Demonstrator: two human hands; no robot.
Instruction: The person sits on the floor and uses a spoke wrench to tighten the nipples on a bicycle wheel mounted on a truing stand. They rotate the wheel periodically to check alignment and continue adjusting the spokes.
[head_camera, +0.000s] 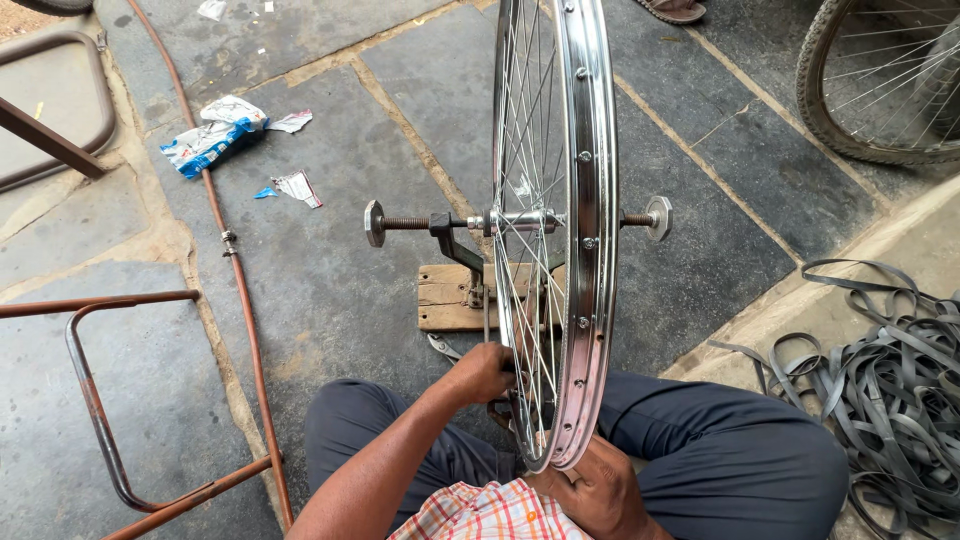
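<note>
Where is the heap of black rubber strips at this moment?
In the head view the heap of black rubber strips lies at the right edge on the stone floor, right of the person's knee and below the tyred wheel in the upper right corner.

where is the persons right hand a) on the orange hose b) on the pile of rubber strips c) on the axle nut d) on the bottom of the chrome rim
d: the right hand grips the bottom of the chrome rim near the lap, while the left hand reaches into the spokes from the other side.
</note>
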